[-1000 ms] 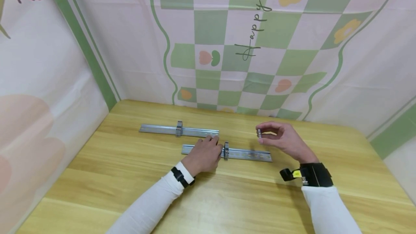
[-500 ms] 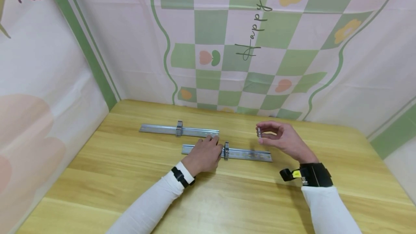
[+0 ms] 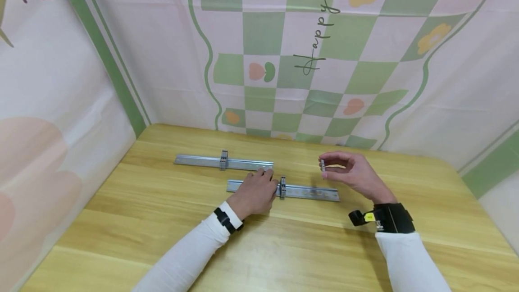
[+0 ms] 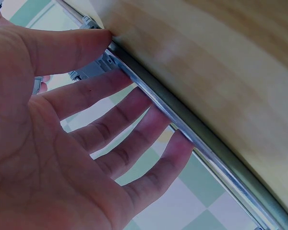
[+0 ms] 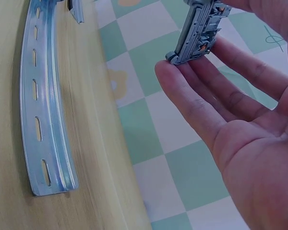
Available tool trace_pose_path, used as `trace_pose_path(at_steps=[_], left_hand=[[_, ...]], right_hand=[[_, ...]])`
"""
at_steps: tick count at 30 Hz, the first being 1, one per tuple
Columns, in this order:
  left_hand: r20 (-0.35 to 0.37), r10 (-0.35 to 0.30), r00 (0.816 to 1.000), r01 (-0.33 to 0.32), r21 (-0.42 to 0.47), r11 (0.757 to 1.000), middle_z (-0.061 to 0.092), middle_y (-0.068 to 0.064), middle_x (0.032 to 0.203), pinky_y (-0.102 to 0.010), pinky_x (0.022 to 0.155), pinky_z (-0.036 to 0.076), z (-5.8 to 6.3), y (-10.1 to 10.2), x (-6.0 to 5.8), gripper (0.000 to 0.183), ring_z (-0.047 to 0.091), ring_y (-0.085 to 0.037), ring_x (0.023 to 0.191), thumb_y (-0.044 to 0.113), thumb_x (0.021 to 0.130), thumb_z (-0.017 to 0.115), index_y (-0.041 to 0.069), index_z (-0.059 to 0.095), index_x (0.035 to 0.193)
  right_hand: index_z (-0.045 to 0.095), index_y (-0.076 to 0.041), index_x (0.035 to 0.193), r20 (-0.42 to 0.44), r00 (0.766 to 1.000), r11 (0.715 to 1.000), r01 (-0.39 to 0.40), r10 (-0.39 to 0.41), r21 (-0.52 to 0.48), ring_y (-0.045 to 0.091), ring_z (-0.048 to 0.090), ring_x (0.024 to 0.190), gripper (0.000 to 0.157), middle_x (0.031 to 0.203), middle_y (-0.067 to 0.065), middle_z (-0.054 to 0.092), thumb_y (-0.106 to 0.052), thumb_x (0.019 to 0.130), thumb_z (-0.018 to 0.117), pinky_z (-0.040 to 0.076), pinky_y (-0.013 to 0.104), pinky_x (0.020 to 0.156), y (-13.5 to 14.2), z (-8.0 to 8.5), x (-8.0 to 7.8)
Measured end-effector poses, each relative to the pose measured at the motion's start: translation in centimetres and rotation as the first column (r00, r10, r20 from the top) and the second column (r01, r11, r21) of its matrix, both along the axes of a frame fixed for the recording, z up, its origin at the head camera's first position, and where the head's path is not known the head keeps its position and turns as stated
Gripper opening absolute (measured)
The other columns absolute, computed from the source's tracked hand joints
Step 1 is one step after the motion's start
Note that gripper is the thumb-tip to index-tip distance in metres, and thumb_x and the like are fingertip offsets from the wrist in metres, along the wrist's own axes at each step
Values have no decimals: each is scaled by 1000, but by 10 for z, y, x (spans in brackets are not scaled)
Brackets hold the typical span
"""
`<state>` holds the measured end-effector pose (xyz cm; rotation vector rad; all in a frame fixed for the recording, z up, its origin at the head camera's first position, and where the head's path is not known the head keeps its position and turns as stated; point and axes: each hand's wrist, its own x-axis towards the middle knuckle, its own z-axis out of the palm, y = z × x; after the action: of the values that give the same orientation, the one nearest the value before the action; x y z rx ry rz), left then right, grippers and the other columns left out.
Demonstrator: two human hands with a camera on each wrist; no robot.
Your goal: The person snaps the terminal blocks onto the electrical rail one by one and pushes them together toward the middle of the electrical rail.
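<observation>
My left hand (image 3: 254, 194) lies across the front DIN rail (image 3: 314, 193), thumb at its near edge and fingers reaching over to the far side. Just right of that hand, a grey terminal block (image 3: 282, 188) sits upright on the same rail. Raised above the table to the right, my right hand (image 3: 355, 175) pinches another slim grey terminal block (image 5: 197, 34) between thumb and fingers. In the right wrist view, this block is tilted, with its ribbed edge and orange-marked open side showing. The left fingertips are partly hidden behind the rail in the left wrist view.
A back DIN rail (image 3: 198, 161) lies farther left, with a terminal block (image 3: 223, 160) on it; its right end is close to the left fingertips. The wooden table (image 3: 284, 256) meets a patterned cloth (image 3: 261, 33) at its far edge.
</observation>
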<state>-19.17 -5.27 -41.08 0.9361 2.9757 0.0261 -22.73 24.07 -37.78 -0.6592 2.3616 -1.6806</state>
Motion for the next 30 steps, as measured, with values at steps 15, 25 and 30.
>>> trace_pose_path(at_steps=[15, 25, 30], left_hand=[[-9, -4, 1000, 4, 2, 1000, 57, -9, 133, -47, 92, 53, -1, 0, 0, 29, 55, -26, 114, 30, 105, 55, 14, 70, 123], [-27, -12, 1000, 12, -2, 1000, 58, -9, 128, -46, 89, 54, 0, 0, 0, 27, 56, -26, 111, 29, 104, 56, 13, 71, 120], [-28, -8, 1000, 8, -6, 1000, 59, -8, 128, -47, 90, 54, 0, 0, 0, 29, 56, -26, 112, 30, 103, 57, 13, 71, 121]], right_hand=[[67, 4, 122, -37, 999, 1000, 3, -3, -11, 29, 67, 110, 36, 119, 7, 69, -3, 89, 77, 59, 34, 84, -3, 0, 0], [70, 0, 118, -28, 1000, 1000, -2, 1, -27, 24, 69, 109, 33, 122, 14, 67, 0, 87, 79, 58, 35, 86, -4, -1, 0], [68, 2, 119, -21, 1000, 1000, 5, -5, -20, 30, 67, 113, 35, 124, 10, 65, -2, 87, 79, 58, 35, 86, -4, -1, 0]])
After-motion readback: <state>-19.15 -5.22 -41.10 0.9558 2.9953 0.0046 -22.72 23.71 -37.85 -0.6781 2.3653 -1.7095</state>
